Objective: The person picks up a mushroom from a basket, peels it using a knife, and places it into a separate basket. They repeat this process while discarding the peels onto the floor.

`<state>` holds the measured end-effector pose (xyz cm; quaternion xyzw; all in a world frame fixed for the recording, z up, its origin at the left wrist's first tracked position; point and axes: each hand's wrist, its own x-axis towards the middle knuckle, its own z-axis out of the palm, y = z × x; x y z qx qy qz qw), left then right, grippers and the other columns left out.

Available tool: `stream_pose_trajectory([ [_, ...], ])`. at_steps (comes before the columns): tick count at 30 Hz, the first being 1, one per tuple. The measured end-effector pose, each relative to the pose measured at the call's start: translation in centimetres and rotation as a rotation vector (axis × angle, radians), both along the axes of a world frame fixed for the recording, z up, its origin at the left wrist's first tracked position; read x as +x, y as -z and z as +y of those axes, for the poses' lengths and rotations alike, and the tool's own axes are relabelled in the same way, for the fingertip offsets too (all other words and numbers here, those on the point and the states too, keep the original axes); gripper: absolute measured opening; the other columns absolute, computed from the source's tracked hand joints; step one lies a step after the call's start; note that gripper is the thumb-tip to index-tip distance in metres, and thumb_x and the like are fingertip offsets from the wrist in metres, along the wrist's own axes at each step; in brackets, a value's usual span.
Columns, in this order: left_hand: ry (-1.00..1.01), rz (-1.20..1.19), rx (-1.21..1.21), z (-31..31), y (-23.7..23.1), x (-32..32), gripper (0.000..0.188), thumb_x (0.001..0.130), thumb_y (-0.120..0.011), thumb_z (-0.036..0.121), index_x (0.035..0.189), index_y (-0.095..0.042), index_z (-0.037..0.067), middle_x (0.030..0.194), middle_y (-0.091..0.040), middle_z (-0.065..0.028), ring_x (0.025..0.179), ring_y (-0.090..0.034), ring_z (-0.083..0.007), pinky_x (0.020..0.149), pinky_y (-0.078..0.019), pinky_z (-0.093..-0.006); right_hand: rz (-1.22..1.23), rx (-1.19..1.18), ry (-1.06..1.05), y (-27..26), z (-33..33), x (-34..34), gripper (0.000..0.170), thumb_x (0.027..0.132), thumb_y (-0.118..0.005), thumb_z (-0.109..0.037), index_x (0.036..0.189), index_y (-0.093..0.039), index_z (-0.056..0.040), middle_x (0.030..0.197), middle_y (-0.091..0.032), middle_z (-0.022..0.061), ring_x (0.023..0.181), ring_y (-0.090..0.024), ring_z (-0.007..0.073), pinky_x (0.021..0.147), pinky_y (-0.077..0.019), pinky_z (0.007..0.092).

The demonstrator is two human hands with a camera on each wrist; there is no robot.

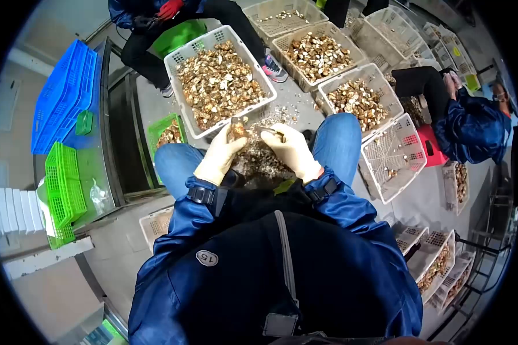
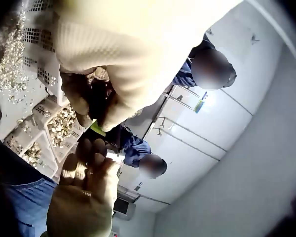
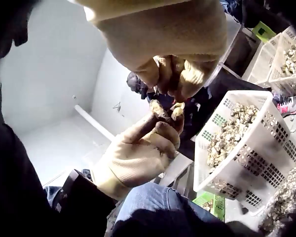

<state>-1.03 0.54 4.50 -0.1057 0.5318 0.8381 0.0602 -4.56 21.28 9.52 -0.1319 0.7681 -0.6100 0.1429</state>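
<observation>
Both hands wear cream gloves with dark-stained fingertips and are raised over my lap. My left hand pinches a small brown-and-cream lump between thumb and fingers; its kind I cannot tell. Facing it, a short gap away in the head view, my right hand has its fingers curled round a small dark object, mostly hidden by the glove. Beneath the hands, a heap of dark greyish bits lies between my knees.
A large white crate full of brown-and-cream pieces stands just ahead. More white crates stand ahead right, one nearly bare crate by my right knee. Beside my left knee is a green basket. Other people sit nearby.
</observation>
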Motion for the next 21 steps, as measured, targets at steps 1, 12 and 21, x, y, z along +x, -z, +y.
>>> stream_pose_trajectory([
  [1,0.042,0.012,-0.037,-0.1,-0.2,0.1,0.063,0.087,-0.067,-0.002,0.144,-0.041,-0.005,0.125,-0.061,-0.0091,0.109,-0.06,-0.0174,0.095,-0.0494,-0.0289,0.203,0.086,0.03,0.5,-0.2,0.1,0.025,0.091,-0.068,-0.022,0.107,-0.069,-0.0023,0.091,-0.071,0.0125,0.084,-0.067,0.0218,0.076,-0.0526,0.0315],
  [12,0.254,0.122,-0.771,0.4,-4.5,0.2,0.052,0.082,-0.075,0.007,0.131,-0.059,0.0,0.117,-0.066,-0.0046,0.104,-0.058,-0.0118,0.094,-0.0466,-0.028,0.612,0.087,-0.095,1.2,-0.3,-1.4,0.021,0.087,-0.068,-0.015,0.102,-0.068,0.0002,0.104,-0.07,0.0178,0.104,-0.066,0.0346,0.09,-0.0529,0.0389],
  [21,0.319,0.142,-0.713,0.2,-2.7,-0.1,0.044,0.088,-0.07,0.012,0.13,-0.06,0.0,0.114,-0.068,-0.0065,0.103,-0.059,-0.0137,0.093,-0.0469,-0.0293,0.205,0.177,-0.085,-0.7,0.8,-1.3,0.027,0.09,-0.064,-0.021,0.108,-0.069,-0.0012,0.101,-0.069,0.0181,0.092,-0.067,0.0316,0.082,-0.0533,0.0361],
])
